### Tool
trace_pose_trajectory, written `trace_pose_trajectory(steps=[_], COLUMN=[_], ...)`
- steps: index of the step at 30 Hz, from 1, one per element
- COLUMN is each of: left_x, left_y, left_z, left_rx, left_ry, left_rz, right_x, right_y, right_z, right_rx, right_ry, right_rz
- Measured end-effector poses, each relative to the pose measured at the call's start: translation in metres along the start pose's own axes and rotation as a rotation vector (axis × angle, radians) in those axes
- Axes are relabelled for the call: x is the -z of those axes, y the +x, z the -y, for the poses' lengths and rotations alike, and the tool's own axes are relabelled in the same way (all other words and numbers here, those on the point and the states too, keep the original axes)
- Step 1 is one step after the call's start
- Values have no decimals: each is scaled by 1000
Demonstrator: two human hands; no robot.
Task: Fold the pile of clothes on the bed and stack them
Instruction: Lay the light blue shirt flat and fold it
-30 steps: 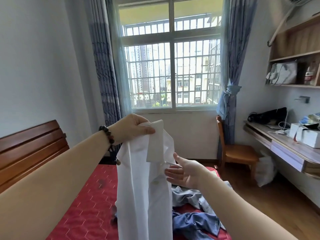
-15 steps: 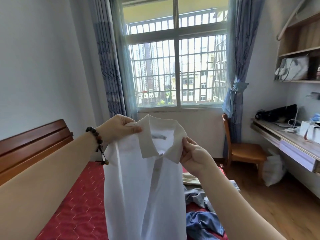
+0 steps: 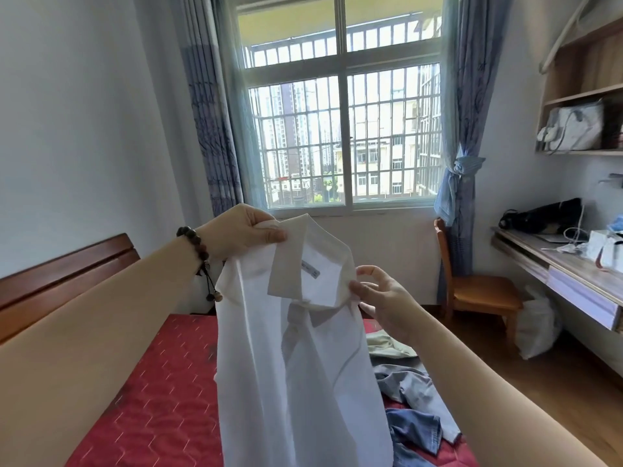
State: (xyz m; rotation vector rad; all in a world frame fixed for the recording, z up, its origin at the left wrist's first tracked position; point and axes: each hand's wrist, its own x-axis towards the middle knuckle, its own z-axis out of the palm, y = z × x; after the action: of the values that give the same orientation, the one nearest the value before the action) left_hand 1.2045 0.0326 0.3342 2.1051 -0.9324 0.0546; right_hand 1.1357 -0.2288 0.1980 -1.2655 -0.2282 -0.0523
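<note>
I hold a white collared shirt (image 3: 296, 372) up in the air over the bed (image 3: 158, 412), and it hangs down past the bottom of the view. My left hand (image 3: 241, 232), with a dark bead bracelet on the wrist, pinches the shirt's left shoulder by the collar. My right hand (image 3: 384, 298) grips the right end of the collar between thumb and fingers. Behind the shirt, a pile of clothes (image 3: 409, 399) in grey, blue denim and pale green lies crumpled on the red mattress.
A wooden headboard (image 3: 64, 274) runs along the left wall. A wooden chair (image 3: 478, 291) stands under the barred window. A desk (image 3: 556, 274) with boxes and a black bag lines the right wall, with a white plastic bag (image 3: 536, 325) on the floor and shelves above.
My right hand, open beside the shirt a second ago, has taken hold of the collar's right end. The collar has opened out flat, and the shirt has spread wider between both hands.
</note>
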Motion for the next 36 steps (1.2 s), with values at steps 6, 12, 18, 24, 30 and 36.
trace_pose_trajectory(steps=[6, 12, 18, 24, 30, 36], left_x=[6, 22, 30, 17, -25, -72], left_y=[-7, -17, -29, -32, -5, 7], left_z=[6, 16, 13, 24, -4, -41], left_rx=[15, 37, 61, 173, 84, -46], left_ry=[-46, -46, -166, -283, -115, -140], left_rz=[4, -81, -121, -79, -429, -510], right_x=[-4, -14, -41, -39, -60, -86], right_y=[7, 27, 16, 25, 26, 18], right_z=[-12, 50, 136, 142, 112, 103], right_rx=[15, 417, 431, 123, 455, 346], right_ry=[-180, -697, -1117, -1243, -1278, -798], right_rz=[61, -269, -23, 39, -440, -373])
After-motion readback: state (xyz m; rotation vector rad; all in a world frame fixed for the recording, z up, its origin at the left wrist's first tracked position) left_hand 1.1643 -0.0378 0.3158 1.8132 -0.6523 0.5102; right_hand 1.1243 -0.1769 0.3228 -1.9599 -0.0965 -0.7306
